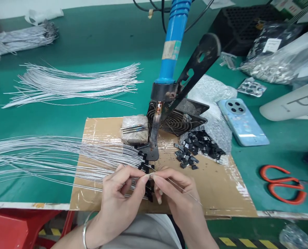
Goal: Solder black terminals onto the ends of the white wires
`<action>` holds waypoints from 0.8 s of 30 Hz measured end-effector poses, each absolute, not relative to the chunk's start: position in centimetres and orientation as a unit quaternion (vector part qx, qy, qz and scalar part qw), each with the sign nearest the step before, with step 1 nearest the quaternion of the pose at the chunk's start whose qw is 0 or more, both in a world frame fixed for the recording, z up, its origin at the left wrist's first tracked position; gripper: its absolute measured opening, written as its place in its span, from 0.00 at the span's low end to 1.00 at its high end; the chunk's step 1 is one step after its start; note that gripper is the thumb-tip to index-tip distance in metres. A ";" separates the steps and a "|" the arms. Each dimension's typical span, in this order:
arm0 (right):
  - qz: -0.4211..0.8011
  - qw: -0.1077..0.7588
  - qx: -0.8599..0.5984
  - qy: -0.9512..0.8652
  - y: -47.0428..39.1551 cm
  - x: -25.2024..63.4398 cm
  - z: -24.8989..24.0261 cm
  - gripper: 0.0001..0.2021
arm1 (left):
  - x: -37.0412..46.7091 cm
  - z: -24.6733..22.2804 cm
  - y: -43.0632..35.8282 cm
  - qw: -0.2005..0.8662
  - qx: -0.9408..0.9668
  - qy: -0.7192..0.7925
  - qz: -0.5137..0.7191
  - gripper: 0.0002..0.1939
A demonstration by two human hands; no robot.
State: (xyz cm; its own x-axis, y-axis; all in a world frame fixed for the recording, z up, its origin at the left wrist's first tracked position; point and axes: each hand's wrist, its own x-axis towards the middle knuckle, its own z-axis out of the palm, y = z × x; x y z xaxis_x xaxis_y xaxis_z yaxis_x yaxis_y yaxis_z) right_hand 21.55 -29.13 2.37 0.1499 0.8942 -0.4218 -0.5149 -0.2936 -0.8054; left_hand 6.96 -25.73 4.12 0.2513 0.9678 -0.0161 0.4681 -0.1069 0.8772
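Above the front of the cardboard sheet (216,193), both hands meet fingertip to fingertip. My left hand (125,193) is closed, thumb and index finger pinching a thin wire near its end. My right hand (178,190) pinches too, with a thin silvery wire (187,194) running back across its fingers; whatever small part sits between the fingertips is too hidden to name. Behind and under the left hand lie many white wires (97,152) with black connectors (143,162) on their ends. A blue soldering iron (169,58) points tip-down in its stand just beyond the hands.
A black stand arm (199,62) and a fan grille (177,121) rise behind the hands. Loose black connectors (186,152) lie to the right, near a blue phone (242,121) and red-handled scissors (283,185). Another white wire bundle (78,84) and a sponge-like block (135,135) are further back.
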 end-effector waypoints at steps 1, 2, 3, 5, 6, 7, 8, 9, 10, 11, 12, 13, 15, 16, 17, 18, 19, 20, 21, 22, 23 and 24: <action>0.624 0.566 -0.506 -0.185 -29.2 21.5 2.4 0.08 | 7.0 4.1 -25.7 0.406 0.679 0.529 0.308 0.08; 0.623 0.567 -0.507 -0.182 -29.2 21.5 2.4 0.08 | 7.0 4.1 -25.7 0.404 0.680 0.527 0.310 0.08; 0.623 0.567 -0.508 -0.179 -29.2 21.5 2.4 0.08 | 7.0 4.0 -25.8 0.403 0.680 0.527 0.312 0.08; 0.627 0.563 -0.509 -0.178 -29.1 21.7 2.3 0.08 | 7.0 4.0 -25.8 0.404 0.683 0.523 0.313 0.08; 0.632 0.557 -0.508 -0.181 -29.1 21.9 2.2 0.09 | 6.9 4.0 -25.8 0.404 0.684 0.521 0.312 0.08; 0.639 0.549 -0.505 -0.187 -29.0 22.1 2.1 0.09 | 6.9 4.0 -25.8 0.404 0.688 0.518 0.310 0.08; 0.649 0.539 -0.500 -0.194 -29.0 22.3 2.0 0.09 | 6.8 4.0 -25.8 0.404 0.691 0.515 0.307 0.08; 0.662 0.528 -0.493 -0.200 -28.9 22.5 1.9 0.10 | 6.7 4.0 -25.8 0.402 0.694 0.513 0.305 0.08; 0.673 0.517 -0.488 -0.203 -28.8 22.8 1.9 0.10 | 6.7 4.1 -25.8 0.401 0.698 0.511 0.302 0.08; 0.682 0.509 -0.486 -0.201 -28.7 23.0 2.0 0.10 | 6.7 4.1 -25.8 0.399 0.700 0.511 0.300 0.08; 0.686 0.505 -0.487 -0.194 -28.6 23.1 2.1 0.10 | 6.7 4.1 -25.8 0.400 0.701 0.511 0.298 0.08; 0.686 0.504 -0.491 -0.185 -28.5 23.2 2.3 0.10 | 6.7 4.1 -25.7 0.401 0.700 0.512 0.296 0.08; 0.680 0.505 -0.502 -0.176 -28.5 23.2 2.6 0.10 | 6.7 4.1 -25.7 0.406 0.695 0.515 0.294 0.08; 0.674 0.506 -0.507 -0.178 -28.5 23.1 2.7 0.10 | 6.8 4.1 -25.6 0.409 0.691 0.519 0.293 0.08; 0.669 0.506 -0.511 -0.185 -28.6 23.1 2.8 0.10 | 6.8 4.1 -25.6 0.412 0.688 0.522 0.292 0.09; 0.664 0.508 -0.515 -0.191 -28.6 23.0 2.8 0.10 | 6.8 4.1 -25.6 0.414 0.684 0.526 0.291 0.09; 0.659 0.510 -0.517 -0.196 -28.7 22.9 2.8 0.10 | 6.8 4.0 -25.6 0.416 0.681 0.529 0.291 0.09; 0.656 0.512 -0.519 -0.196 -28.8 22.9 2.8 0.10 | 6.8 4.0 -25.7 0.418 0.678 0.530 0.290 0.09; 0.653 0.514 -0.520 -0.197 -28.8 22.8 2.7 0.09 | 6.8 4.0 -25.7 0.419 0.677 0.531 0.291 0.09; 0.651 0.516 -0.520 -0.197 -28.9 22.8 2.6 0.09 | 6.8 3.9 -25.7 0.420 0.675 0.532 0.292 0.09; 0.648 0.518 -0.521 -0.199 -28.9 22.8 2.6 0.09 | 6.9 3.9 -25.7 0.420 0.674 0.533 0.294 0.09; 0.646 0.519 -0.523 -0.203 -28.9 22.8 2.5 0.09 | 6.9 3.9 -25.7 0.420 0.673 0.533 0.295 0.09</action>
State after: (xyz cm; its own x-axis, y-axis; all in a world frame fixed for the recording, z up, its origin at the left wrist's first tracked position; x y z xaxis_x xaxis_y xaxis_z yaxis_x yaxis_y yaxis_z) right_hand 22.75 -28.88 2.55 0.0842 0.8815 -0.4646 -0.4582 -0.3797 -0.8037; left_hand 6.88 -25.72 3.89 0.2574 0.9650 -0.0500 0.4688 -0.0795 0.8797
